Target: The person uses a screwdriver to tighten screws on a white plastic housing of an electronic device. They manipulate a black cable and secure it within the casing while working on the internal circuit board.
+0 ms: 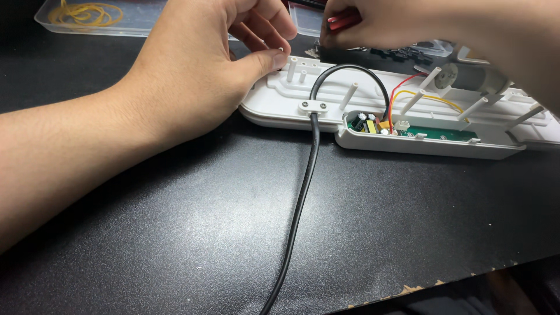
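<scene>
Head view: left hand rested on near-left end of white plastic housing, thumb pressed to its edge, fingers curled, nothing gripped. Right hand closed round red-handled tool above housing's far side. Housing lay open on black table, w/ green circuit board inside & black cable clamped at front.

Black, lightly speckled work surface fills most of the view; its near edge at lower right is chipped, showing pale material beneath. Clear plastic tray sits at upper left, holding a loose heap of yellow rubber bands. A second clear plastic container stands just beside it.
</scene>
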